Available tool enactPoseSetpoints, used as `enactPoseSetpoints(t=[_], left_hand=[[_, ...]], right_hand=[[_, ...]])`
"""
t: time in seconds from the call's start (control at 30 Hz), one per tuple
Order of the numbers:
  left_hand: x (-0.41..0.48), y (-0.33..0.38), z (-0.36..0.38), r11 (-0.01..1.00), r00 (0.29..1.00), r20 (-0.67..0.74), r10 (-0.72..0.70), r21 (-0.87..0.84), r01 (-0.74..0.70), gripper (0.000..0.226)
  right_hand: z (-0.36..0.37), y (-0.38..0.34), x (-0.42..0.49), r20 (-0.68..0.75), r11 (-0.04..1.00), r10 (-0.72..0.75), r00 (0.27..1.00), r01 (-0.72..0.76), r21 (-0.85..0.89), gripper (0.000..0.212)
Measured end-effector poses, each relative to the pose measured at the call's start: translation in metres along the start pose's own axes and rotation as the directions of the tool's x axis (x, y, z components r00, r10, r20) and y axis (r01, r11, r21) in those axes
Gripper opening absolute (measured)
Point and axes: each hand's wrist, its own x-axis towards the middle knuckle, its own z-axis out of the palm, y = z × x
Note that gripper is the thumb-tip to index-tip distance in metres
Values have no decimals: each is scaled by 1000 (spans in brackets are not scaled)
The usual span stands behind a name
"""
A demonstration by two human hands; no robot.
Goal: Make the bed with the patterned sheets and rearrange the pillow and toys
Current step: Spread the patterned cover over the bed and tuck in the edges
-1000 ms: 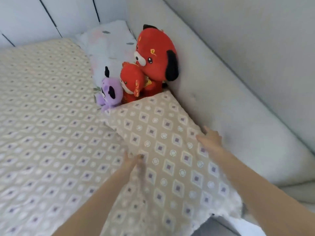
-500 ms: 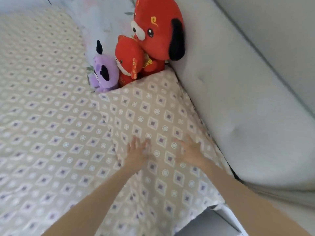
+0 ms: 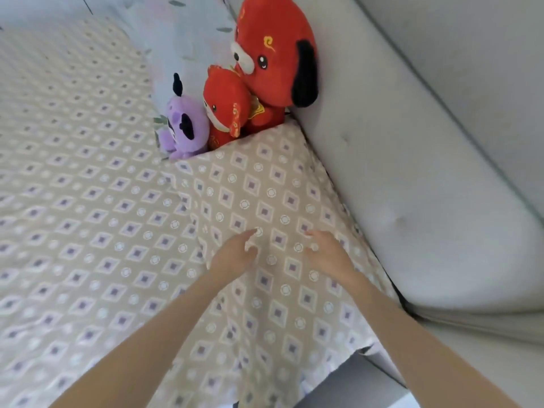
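The step in hand looks like settling and smoothing the patterned pillow, a raised pad in the same beige diamond print as the patterned sheet spread over the bed. It lies flat at the head end, its far side tight against the grey padded headboard, its far corner touching the toys.

Both hands rest palm down on it, near its middle and close to each other but apart. The left hand lies with fingers loosely spread and pointing toward the toys. The right hand is also flat, fingers fanned toward the headboard. Neither pinches any fabric.

The 3 toys sit upright in a tight row just beyond the pillow: a large red plush dog leaning on the headboard, a small red plush touching it, and a purple plush beside that. Behind them a pale floral pillow lies along the headboard.

The sheet looks mostly smooth, so the task seems well along. The next move probably calls for sweeping the palms outward to flatten the slight ridge at the pillow's left edge and squaring the near corner, which overhangs the bed edge, without nudging the toys.
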Motion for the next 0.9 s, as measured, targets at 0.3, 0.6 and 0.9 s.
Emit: enactPoseSetpoints(t=[0.3,0.6,0.9], left_hand=[[-101,36,-100,919,931,-322,170,-289,-268,35],[-265,-11,-184,795,799,-553,235,-364,-486,31],[-416,-113,-220,786,745,-649,155,-376,-491,33]], right_hand=[[-44,-117,-92,-183,927,-230,956,273,258,30],[-25,-228,-239,-349,837,-398,848,492,241,27],[50,-297,-342,-414,742,-518,748,634,218,22]])
